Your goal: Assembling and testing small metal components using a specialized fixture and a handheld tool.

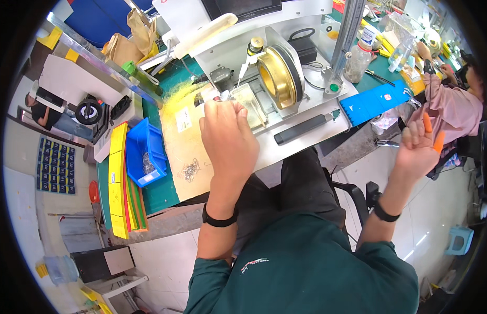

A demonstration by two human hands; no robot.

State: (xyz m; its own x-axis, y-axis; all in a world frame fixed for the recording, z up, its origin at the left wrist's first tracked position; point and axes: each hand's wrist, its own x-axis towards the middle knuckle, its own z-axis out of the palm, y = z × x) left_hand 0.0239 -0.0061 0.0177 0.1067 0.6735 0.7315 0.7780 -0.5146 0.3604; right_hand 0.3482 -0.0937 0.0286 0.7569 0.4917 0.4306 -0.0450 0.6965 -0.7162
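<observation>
My left hand (pixel 230 138) is closed in a pinch at the front of a white bench machine (pixel 316 110). Whatever its fingertips hold is hidden behind the hand. Beside it sit a clear plate (pixel 249 104) and a large gold-coloured reel (pixel 275 78). My right hand (pixel 415 155) is raised off the bench at the right, fingers curled, with orange covers on some fingertips. A thin shiny metal tool (pixel 388 143) sticks out from it to the left; its exact kind is unclear. Small wire-like metal pieces (pixel 191 170) lie in a heap on the tan board (pixel 181 152).
Left of the board are a blue bin (pixel 144 152) with metal pieces and upright coloured boards (pixel 118 178). A dark grey bar (pixel 303 129) and a blue tray (pixel 373 104) lie along the right front. A plastic bottle (pixel 358 62) stands behind. A co-worker in pink (pixel 455 107) sits at right.
</observation>
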